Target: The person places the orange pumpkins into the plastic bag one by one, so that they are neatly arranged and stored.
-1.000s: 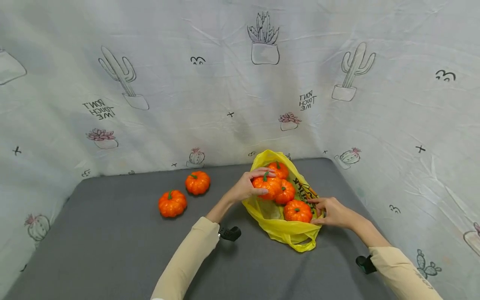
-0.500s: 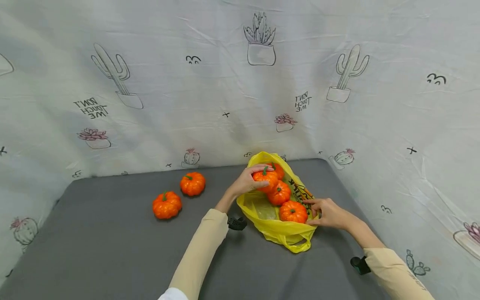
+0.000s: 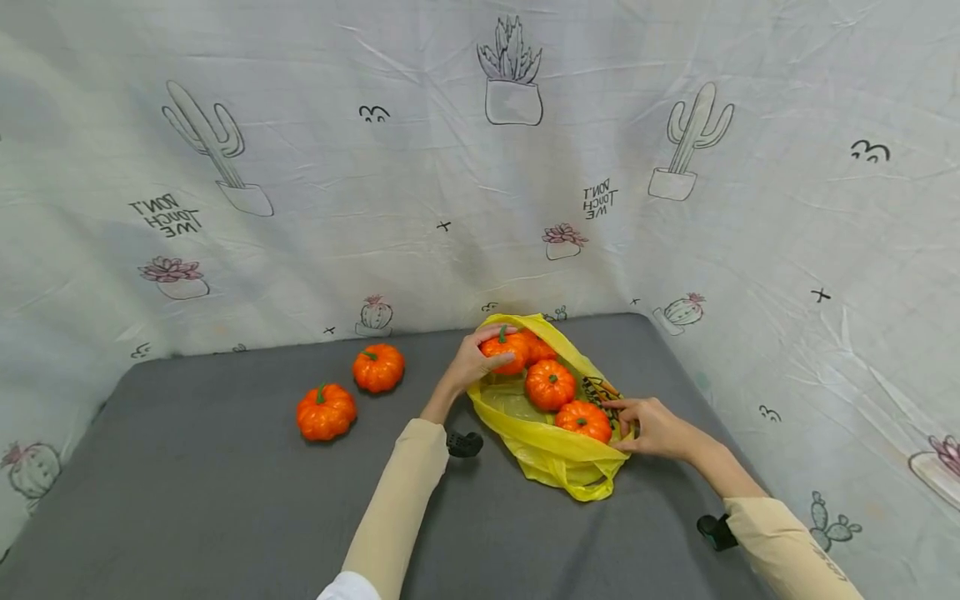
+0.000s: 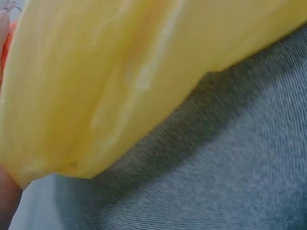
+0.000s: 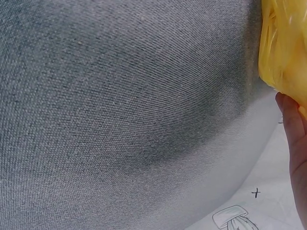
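Gripping a ribbed, green-stemmed orange pumpkin point(image 3: 506, 353) in the left hand point(image 3: 467, 363) at the left rim of an open yellow plastic bag point(image 3: 536, 446). Pinching the bag's right side with the right hand point(image 3: 654, 427), near three similar pumpkins point(image 3: 551, 385) inside, with two other pumpkins point(image 3: 327, 412) well to the left on the grey fabric-topped table point(image 3: 225, 508).

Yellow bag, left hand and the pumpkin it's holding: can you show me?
Yellow bag point(image 3: 547, 452), head view, its front wall.
Left hand point(image 3: 469, 362), head view, middle of the hand.
Held pumpkin point(image 3: 507, 347), head view, just below its stem.
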Motion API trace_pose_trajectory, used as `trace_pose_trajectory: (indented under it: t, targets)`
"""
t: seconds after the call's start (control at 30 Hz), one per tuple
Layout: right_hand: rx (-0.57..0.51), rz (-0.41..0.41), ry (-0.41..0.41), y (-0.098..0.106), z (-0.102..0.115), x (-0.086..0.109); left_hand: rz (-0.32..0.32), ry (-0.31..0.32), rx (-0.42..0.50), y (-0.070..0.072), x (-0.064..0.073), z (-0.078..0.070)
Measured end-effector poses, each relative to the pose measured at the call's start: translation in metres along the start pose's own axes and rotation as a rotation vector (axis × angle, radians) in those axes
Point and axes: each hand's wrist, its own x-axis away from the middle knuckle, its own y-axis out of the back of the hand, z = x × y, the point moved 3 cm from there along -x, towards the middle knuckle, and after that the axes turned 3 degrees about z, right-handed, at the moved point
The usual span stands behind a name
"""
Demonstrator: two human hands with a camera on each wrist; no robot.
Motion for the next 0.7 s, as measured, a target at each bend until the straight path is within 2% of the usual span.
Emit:
trace_pose_trajectory:
  t: [0.2, 0.3, 0.47, 0.7]
  targets:
    - [-0.007, 0.007, -0.012, -0.003, -0.004, 0.0, -0.042, 0.011, -0.131, 0.0, -0.001, 0.013]
    - [-0.012, 0.018, -0.03, -0.004, -0.006, 0.0, -0.043, -0.013, -0.201, -0.001, -0.004, 0.015]
    - [-0.004, 0.014, -0.029, -0.003, -0.006, 0.0, -0.031, -0.056, -0.258, -0.003, -0.006, 0.014]
    - [-0.012, 0.014, -0.004, -0.004, -0.003, -0.001, -0.019, -0.017, -0.341, 0.0, -0.002, 0.022]
